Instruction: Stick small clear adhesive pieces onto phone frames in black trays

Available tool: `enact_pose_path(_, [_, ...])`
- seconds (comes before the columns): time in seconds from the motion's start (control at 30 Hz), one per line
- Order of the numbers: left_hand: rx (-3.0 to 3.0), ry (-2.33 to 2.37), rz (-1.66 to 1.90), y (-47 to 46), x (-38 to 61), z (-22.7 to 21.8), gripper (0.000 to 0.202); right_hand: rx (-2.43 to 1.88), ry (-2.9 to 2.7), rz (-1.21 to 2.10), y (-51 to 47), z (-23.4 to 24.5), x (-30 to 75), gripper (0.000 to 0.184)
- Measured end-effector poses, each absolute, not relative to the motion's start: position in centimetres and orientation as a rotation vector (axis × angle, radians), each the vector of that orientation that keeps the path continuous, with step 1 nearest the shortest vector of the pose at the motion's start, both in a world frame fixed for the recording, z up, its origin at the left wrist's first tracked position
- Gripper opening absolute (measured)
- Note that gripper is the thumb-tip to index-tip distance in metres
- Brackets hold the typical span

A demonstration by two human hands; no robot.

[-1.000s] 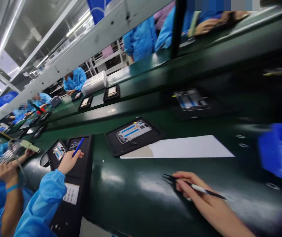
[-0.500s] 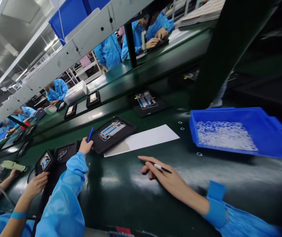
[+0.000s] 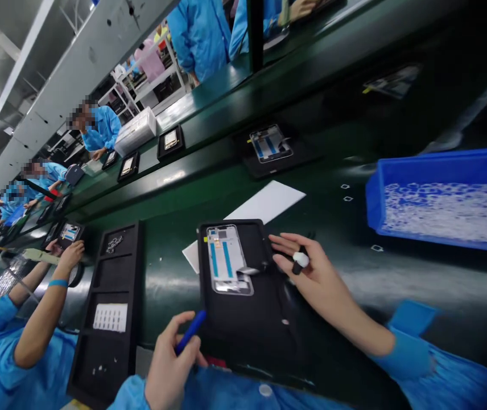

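In front of me a black tray (image 3: 243, 319) holds a phone frame (image 3: 225, 259) with blue strips and a dark flap on its right side. My left hand (image 3: 169, 364) is closed around a blue pen (image 3: 191, 332) near the tray's lower left side. At the tray's upper right side is my right hand (image 3: 320, 279), its fingers reaching to the edge. A white tool with a black tip, seen nearly end-on (image 3: 300, 262), is gripped in that hand. Part of a white sheet (image 3: 271, 202) lies under or behind the tray.
On the right stands a blue bin (image 3: 440, 234) of small clear pieces, with several loose pieces beside it. A second frame tray (image 3: 269, 148) lies further back. At left are a compartmented black tray (image 3: 136, 267) and a co-worker's hands (image 3: 71, 256).
The black tray has come nearer to me and turned more upright in view. My left hand has drawn back with the blue pen. My right hand has come to the tray's right side.
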State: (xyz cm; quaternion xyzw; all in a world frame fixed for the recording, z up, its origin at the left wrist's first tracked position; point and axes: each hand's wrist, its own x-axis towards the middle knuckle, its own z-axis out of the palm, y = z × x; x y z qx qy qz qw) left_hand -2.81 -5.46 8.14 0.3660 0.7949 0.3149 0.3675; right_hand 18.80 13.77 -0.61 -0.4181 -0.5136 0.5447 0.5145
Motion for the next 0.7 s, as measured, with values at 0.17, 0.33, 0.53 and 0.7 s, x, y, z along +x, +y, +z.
enact_pose_path(0.17, [1.065, 2.238, 0.885, -4.8, -2.7, 5.4, 0.045, -1.053, -1.355, 1.246, 13.8, -1.4, 18.8, 0.055])
enact_pose_path(0.33, [1.250, 2.098, 0.845, -0.6, 0.4, 4.1, 0.049, -1.035, -1.362, 1.233, 13.9, -1.1, 18.3, 0.046])
enact_pose_path(0.53, [0.657, 1.833, 1.190, 0.1, 2.0, 3.4, 0.067, -0.989, -1.244, 1.321, 12.2, 0.1, 18.4, 0.043])
enact_pose_path(0.7, [0.324, 1.679, 1.280, -1.8, 1.7, 3.8, 0.064, -0.983, -1.389, 1.407, 10.9, 1.3, 19.1, 0.036])
